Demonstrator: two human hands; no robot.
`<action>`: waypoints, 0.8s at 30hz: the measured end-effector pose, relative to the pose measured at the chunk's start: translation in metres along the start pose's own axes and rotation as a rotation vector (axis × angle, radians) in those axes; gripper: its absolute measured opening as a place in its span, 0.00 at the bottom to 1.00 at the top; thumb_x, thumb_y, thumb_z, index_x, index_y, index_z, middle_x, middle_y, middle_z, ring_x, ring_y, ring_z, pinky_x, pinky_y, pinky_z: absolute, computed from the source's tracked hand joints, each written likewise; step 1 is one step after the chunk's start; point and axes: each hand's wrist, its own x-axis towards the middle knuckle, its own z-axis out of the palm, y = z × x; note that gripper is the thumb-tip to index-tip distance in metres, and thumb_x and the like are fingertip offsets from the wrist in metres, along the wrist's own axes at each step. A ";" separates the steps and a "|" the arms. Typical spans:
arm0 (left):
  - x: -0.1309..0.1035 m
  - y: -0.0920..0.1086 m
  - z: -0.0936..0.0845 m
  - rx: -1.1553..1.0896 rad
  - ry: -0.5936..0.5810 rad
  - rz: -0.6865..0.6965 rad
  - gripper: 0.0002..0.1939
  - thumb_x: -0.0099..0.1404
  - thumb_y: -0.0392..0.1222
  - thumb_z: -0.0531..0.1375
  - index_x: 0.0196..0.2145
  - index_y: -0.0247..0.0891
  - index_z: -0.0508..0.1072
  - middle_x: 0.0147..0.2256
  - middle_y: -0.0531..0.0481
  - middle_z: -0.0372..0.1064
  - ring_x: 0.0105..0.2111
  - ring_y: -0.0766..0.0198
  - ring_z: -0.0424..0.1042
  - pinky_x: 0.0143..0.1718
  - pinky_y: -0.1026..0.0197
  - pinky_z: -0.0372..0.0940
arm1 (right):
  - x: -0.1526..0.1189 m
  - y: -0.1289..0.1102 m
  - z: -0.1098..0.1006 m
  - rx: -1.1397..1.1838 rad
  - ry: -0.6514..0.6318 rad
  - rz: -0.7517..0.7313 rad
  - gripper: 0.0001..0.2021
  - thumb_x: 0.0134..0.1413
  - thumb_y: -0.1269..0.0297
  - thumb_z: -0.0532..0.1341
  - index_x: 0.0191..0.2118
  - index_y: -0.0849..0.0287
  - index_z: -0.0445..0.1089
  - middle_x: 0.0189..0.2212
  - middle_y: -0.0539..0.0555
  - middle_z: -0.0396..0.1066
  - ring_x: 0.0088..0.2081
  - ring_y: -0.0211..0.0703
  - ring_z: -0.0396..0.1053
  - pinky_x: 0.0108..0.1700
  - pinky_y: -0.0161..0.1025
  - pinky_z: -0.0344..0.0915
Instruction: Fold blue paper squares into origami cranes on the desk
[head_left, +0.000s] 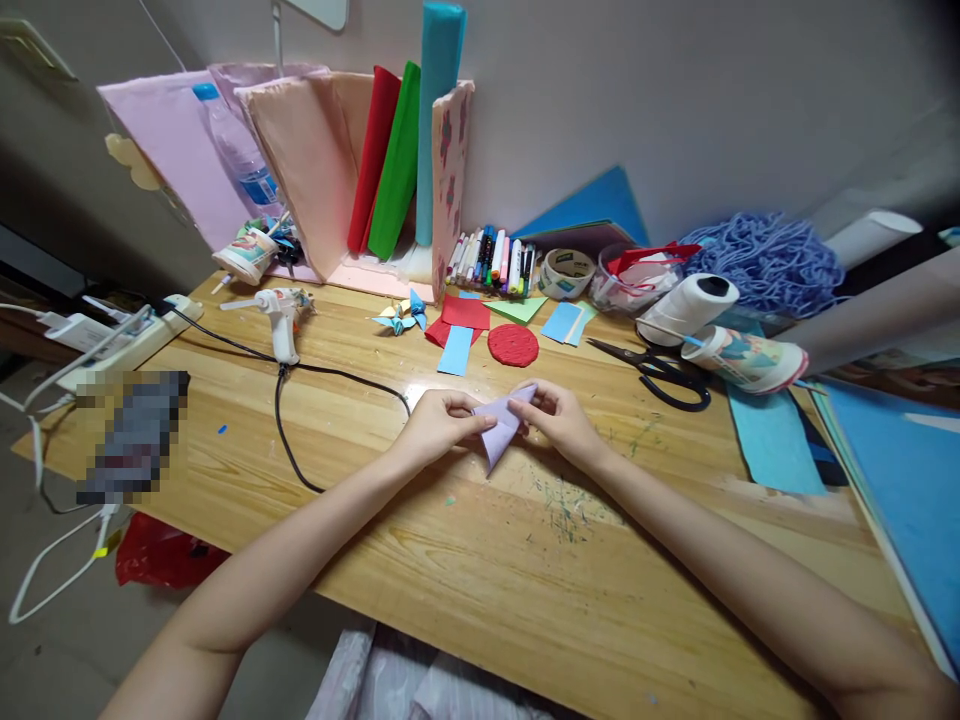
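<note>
A small piece of lilac paper (498, 436), folded to a triangle with one corner pointing down, is held just above the wooden table (420, 560). My left hand (441, 424) pinches its left edge, thumb on the front face. On the upper right side, my right hand (556, 420) grips it between thumb and fingers. Beyond the hands lie a red round coiled disc (513, 345), light blue paper (455, 352), red paper (463, 312) and folded blue paper shapes (405, 314).
To the left stands a glue gun (282, 318) with its black cord looping near my left hand. Black scissors (660, 375) lie at right, beside a white spool (688, 308) and a tipped paper cup (746, 358). Several markers (495, 262) sit at the back. Blue sheets (900, 480) cover the right edge.
</note>
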 end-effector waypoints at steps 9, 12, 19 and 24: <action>0.000 0.003 0.001 -0.015 -0.025 -0.004 0.15 0.45 0.43 0.69 0.30 0.31 0.76 0.28 0.44 0.77 0.28 0.62 0.75 0.31 0.63 0.67 | 0.001 0.004 -0.001 0.026 -0.015 -0.015 0.15 0.43 0.54 0.66 0.29 0.60 0.67 0.23 0.48 0.67 0.23 0.34 0.65 0.25 0.33 0.64; 0.000 0.003 0.002 0.000 -0.013 -0.001 0.16 0.44 0.42 0.69 0.31 0.31 0.77 0.29 0.44 0.77 0.27 0.62 0.75 0.29 0.64 0.66 | 0.002 0.007 -0.003 0.030 -0.032 -0.026 0.14 0.45 0.55 0.65 0.30 0.60 0.67 0.24 0.48 0.68 0.24 0.34 0.66 0.26 0.32 0.65; -0.001 0.003 0.002 -0.034 -0.027 0.010 0.18 0.45 0.47 0.69 0.32 0.31 0.77 0.29 0.45 0.77 0.28 0.62 0.75 0.32 0.62 0.68 | 0.003 0.007 -0.003 0.026 -0.015 0.001 0.15 0.44 0.52 0.65 0.30 0.60 0.67 0.23 0.48 0.68 0.24 0.35 0.66 0.26 0.33 0.66; -0.001 0.005 0.001 -0.032 -0.036 0.026 0.18 0.45 0.48 0.69 0.31 0.30 0.77 0.28 0.45 0.77 0.27 0.63 0.75 0.33 0.62 0.68 | 0.003 0.007 -0.002 0.038 -0.016 -0.009 0.16 0.43 0.51 0.66 0.29 0.59 0.67 0.24 0.49 0.68 0.24 0.35 0.66 0.26 0.33 0.67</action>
